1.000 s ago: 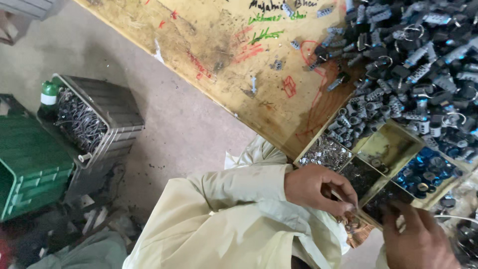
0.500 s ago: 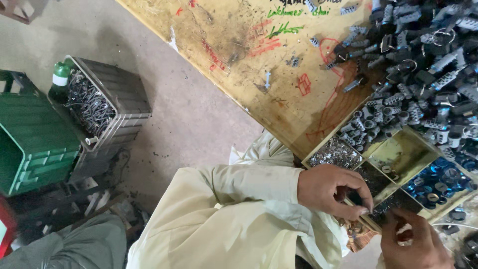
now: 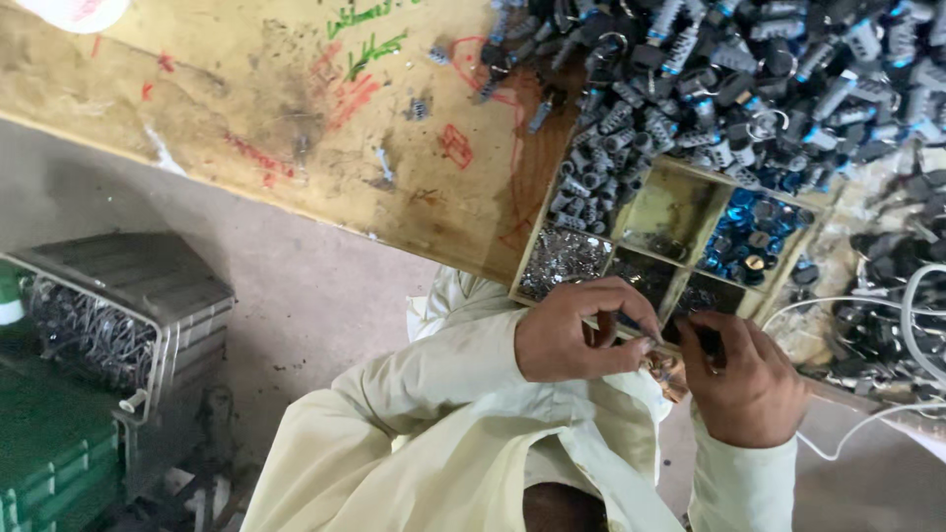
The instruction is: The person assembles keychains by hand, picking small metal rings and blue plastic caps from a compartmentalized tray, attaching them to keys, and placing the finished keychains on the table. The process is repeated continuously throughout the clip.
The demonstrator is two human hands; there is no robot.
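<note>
— Head view looks straight down, doesn't it? What are the hands busy with?

— Both meet at the near edge of the wooden bench (image 3: 296,167). The left hand (image 3: 576,335) is curled, fingertips pinched on a small dark part (image 3: 631,323). The right hand (image 3: 744,379) is closed in towards the same spot, thumb and fingers bent; whether it holds its own piece I cannot tell, it is too small and hidden.

— And where is that part, exactly?

— Between the two hands, just over the front rim of the divided wooden tray (image 3: 680,212). That tray has compartments: silvery bits (image 3: 562,261) at the left, blue caps (image 3: 749,232) at the right, dark pieces in between.

— What lies beyond it?

— A big heap of grey and black plastic parts (image 3: 749,79) covers the far right of the bench, some with blue tips. White wires (image 3: 887,305) run along the right.

— On the floor?

— A grey crate (image 3: 148,296) full of metal wire pieces, and a green crate (image 3: 49,463) beside it. The person wears pale cream sleeves (image 3: 424,404).
</note>
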